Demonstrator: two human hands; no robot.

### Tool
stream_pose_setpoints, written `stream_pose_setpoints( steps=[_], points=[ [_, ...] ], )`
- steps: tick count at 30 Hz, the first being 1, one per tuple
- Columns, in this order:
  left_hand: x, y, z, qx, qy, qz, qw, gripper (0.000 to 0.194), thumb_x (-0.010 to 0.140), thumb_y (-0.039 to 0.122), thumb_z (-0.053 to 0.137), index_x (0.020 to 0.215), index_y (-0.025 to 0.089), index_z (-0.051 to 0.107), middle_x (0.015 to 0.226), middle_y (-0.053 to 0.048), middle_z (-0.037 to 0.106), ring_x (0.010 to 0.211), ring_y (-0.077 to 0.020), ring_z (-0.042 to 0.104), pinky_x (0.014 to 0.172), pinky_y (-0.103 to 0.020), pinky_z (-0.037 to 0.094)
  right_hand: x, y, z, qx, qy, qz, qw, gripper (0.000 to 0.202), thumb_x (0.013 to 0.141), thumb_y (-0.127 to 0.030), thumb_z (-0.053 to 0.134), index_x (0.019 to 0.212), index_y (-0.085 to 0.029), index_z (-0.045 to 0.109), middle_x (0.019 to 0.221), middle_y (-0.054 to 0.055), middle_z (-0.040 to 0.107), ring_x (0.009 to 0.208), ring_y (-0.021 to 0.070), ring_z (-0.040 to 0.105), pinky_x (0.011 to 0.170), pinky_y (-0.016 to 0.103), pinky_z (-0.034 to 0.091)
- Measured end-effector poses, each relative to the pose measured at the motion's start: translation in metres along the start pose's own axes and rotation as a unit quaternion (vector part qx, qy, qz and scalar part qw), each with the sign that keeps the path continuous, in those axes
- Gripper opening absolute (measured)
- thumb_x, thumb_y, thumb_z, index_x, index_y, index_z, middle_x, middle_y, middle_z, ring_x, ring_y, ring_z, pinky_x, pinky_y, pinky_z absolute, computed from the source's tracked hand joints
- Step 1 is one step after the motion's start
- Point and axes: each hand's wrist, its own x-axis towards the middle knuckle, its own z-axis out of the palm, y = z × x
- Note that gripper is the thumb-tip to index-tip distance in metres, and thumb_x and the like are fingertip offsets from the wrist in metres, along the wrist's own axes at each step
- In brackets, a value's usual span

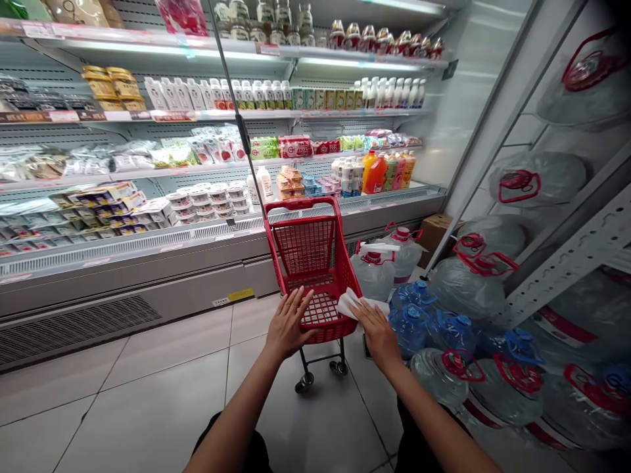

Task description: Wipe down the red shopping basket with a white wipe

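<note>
A red plastic shopping cart (335, 276) on black wheels stands in front of me, its basket facing me with nothing in it that I can see. My left hand (290, 323) is open, fingers stretched over the cart's near left rim; whether it touches the rim I cannot tell. At the near right corner, my right hand (377, 328) presses a white wipe (349, 302) against the rim. The wipe sticks out on both sides of my fingers, and its middle is hidden beneath them.
Behind the cart runs an open refrigerated case (197, 259) with yogurt tubs (211, 200), bottles and juice (375, 174). Large clear water jugs (473, 282) and blue-tinted jugs (411, 328) crowd the right side by a white metal rack (572, 256). Pale tiles (162, 394) cover the floor.
</note>
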Motion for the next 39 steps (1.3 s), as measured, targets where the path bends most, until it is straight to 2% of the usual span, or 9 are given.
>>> stream_pose_setpoints(
  steps=[6, 12, 18, 21, 25, 28, 31, 35, 39],
  points=[
    [0.008, 0.028, 0.015, 0.003, 0.020, -0.044, 0.999, 0.105, 0.091, 0.056, 0.068, 0.170, 0.025, 0.005, 0.171, -0.011, 0.034, 0.156, -0.0303, 0.036, 0.129, -0.048, 0.027, 0.006, -0.006, 0.019, 0.064, -0.012, 0.000, 0.998, 0.082, 0.090, 0.002, 0.030, 0.165, -0.032, 0.033, 0.164, 0.002, 0.046, 0.157, 0.0211, 0.032, 0.127, 0.056, 0.032],
    [0.007, 0.053, 0.018, 0.014, 0.030, -0.049, 0.998, 0.103, 0.094, 0.056, 0.062, 0.170, 0.025, 0.002, 0.170, -0.012, 0.035, 0.152, -0.0331, 0.042, 0.128, -0.049, 0.027, 0.007, 0.027, 0.008, 0.099, -0.023, -0.039, 0.994, 0.082, 0.091, 0.001, 0.029, 0.164, -0.034, 0.034, 0.165, 0.001, 0.045, 0.158, 0.0182, 0.031, 0.128, 0.053, 0.030],
    [0.011, 0.085, 0.014, -0.008, 0.034, -0.019, 0.999, 0.100, 0.093, 0.059, 0.063, 0.170, 0.028, 0.007, 0.172, -0.013, 0.029, 0.153, -0.0338, 0.041, 0.127, -0.052, 0.027, 0.009, 0.053, -0.003, 0.104, -0.014, 0.006, 0.994, 0.077, 0.090, 0.001, 0.030, 0.159, -0.030, 0.046, 0.160, 0.004, 0.052, 0.156, 0.0200, 0.036, 0.126, 0.057, 0.032],
    [0.016, 0.094, 0.011, -0.038, 0.013, 0.030, 0.999, 0.102, 0.095, 0.061, 0.060, 0.170, 0.023, 0.003, 0.173, -0.013, 0.028, 0.156, -0.0292, 0.035, 0.128, -0.048, 0.026, 0.007, 0.043, -0.008, 0.103, -0.027, 0.012, 0.994, 0.073, 0.090, 0.000, 0.032, 0.155, -0.028, 0.052, 0.156, 0.007, 0.057, 0.152, 0.0217, 0.043, 0.125, 0.060, 0.032],
    [0.023, 0.101, 0.012, -0.063, 0.005, 0.074, 0.995, 0.105, 0.095, 0.060, 0.056, 0.169, 0.017, -0.004, 0.175, -0.011, 0.021, 0.161, -0.0264, 0.025, 0.131, -0.046, 0.019, 0.000, 0.007, -0.004, 0.112, -0.057, -0.041, 0.991, 0.075, 0.088, 0.000, 0.037, 0.157, -0.026, 0.048, 0.155, 0.009, 0.058, 0.148, 0.0210, 0.048, 0.125, 0.057, 0.035],
    [0.029, 0.093, 0.013, -0.070, -0.003, 0.102, 0.992, 0.106, 0.094, 0.059, 0.058, 0.169, 0.017, -0.005, 0.175, -0.011, 0.019, 0.161, -0.0240, 0.022, 0.131, -0.043, 0.019, -0.005, -0.008, -0.002, 0.113, -0.058, -0.084, 0.988, 0.076, 0.087, 0.001, 0.040, 0.158, -0.024, 0.048, 0.153, 0.010, 0.059, 0.148, 0.0209, 0.049, 0.124, 0.055, 0.039],
    [0.034, 0.059, 0.009, -0.048, -0.010, 0.090, 0.995, 0.109, 0.091, 0.066, 0.061, 0.170, 0.021, 0.000, 0.176, -0.008, 0.019, 0.161, -0.0259, 0.023, 0.132, -0.045, 0.017, -0.004, 0.005, -0.007, 0.104, -0.067, -0.101, 0.987, 0.077, 0.087, 0.002, 0.039, 0.157, -0.028, 0.048, 0.154, 0.007, 0.059, 0.147, 0.0198, 0.050, 0.123, 0.053, 0.041],
    [0.034, 0.006, 0.001, 0.007, -0.011, 0.032, 0.999, 0.107, 0.089, 0.066, 0.065, 0.170, 0.025, 0.008, 0.175, -0.007, 0.022, 0.161, -0.0306, 0.022, 0.132, -0.050, 0.013, 0.005, 0.036, -0.016, 0.097, -0.057, -0.044, 0.993, 0.077, 0.089, 0.001, 0.034, 0.158, -0.030, 0.047, 0.159, 0.004, 0.052, 0.149, 0.0189, 0.047, 0.124, 0.051, 0.040],
    [0.031, 0.002, 0.005, 0.015, -0.003, 0.017, 1.000, 0.112, 0.086, 0.063, 0.068, 0.170, 0.024, 0.006, 0.175, -0.006, 0.022, 0.161, -0.0324, 0.021, 0.133, -0.053, 0.008, 0.005, 0.036, -0.011, 0.074, -0.020, 0.017, 0.997, 0.078, 0.087, 0.002, 0.030, 0.157, -0.027, 0.049, 0.156, 0.005, 0.056, 0.150, 0.0211, 0.046, 0.124, 0.055, 0.039]
  ],
)
